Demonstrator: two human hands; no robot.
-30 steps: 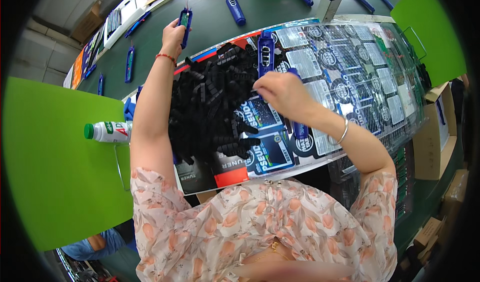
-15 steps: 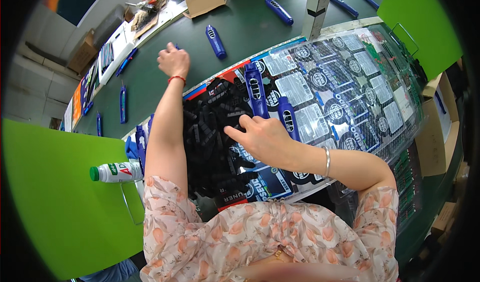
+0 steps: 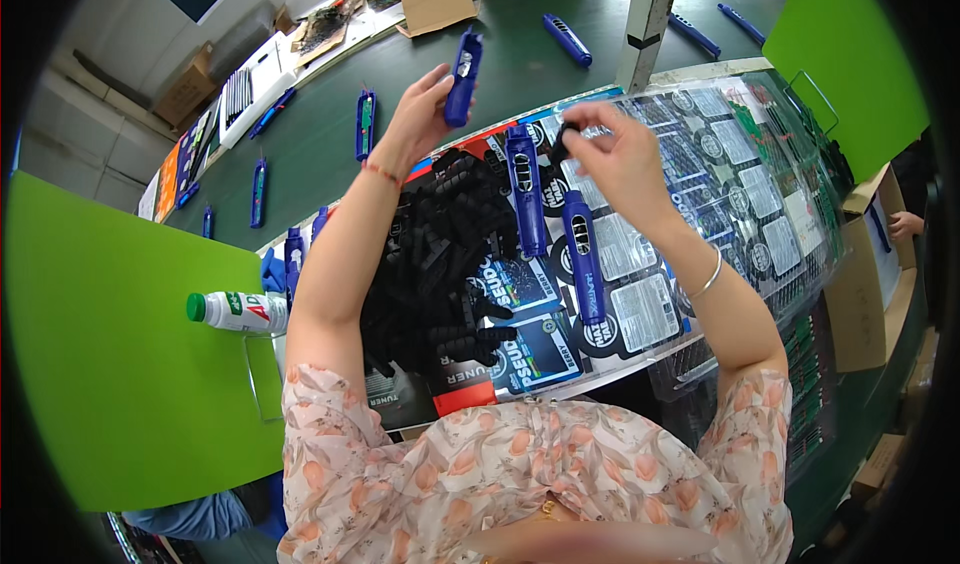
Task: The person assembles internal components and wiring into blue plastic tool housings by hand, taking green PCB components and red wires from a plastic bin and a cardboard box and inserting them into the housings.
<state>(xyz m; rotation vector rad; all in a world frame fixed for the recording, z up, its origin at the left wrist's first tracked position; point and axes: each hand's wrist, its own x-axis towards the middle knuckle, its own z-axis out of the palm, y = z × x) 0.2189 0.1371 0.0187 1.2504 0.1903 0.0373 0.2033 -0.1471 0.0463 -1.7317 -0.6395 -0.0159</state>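
Note:
Above the far edge of the printed sheets, my left hand (image 3: 422,116) grips a blue plastic casing (image 3: 463,81) held nearly upright. My right hand (image 3: 622,159), farther right, pinches a small black part (image 3: 563,142) between thumb and fingers; its shape is partly covered. Between and below the hands lie two more blue casings with slotted windows, a farther casing (image 3: 524,194) and a nearer casing (image 3: 584,254). To their left, a heap of black ribbed parts (image 3: 430,234) spreads under my left forearm.
Blue casings, including one with a green board (image 3: 365,124), lie along the dark green bench (image 3: 330,94). A metal post (image 3: 648,24) rises at the back. Bright green panels (image 3: 120,344) flank me; a white bottle (image 3: 237,311) lies at left. A cardboard box (image 3: 870,274) stands right.
My left hand has let go of the casing with the green board and lifted a blue casing off the bench. My right hand has moved up and right, bringing a black part.

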